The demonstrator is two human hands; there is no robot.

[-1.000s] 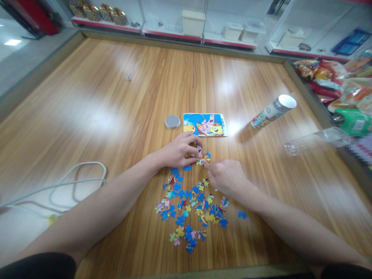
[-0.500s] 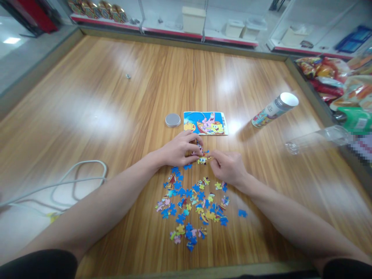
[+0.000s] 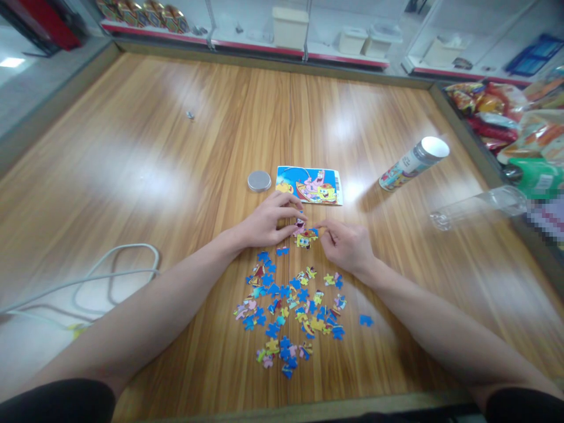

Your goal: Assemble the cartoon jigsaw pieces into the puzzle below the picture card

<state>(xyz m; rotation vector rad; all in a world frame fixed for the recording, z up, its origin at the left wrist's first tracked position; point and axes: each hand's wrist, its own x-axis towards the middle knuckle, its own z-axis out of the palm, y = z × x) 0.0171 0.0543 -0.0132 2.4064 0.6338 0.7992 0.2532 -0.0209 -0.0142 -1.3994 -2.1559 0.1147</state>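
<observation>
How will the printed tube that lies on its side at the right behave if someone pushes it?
The printed tube is round and lies on its side on the smooth wooden table, so it would probably roll. Its open end shows white, and a round metal lid lies apart; it is likely empty, light and easy to shift.

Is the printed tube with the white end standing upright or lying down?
Lying down: the printed tube rests on its side on the wooden table.
</observation>
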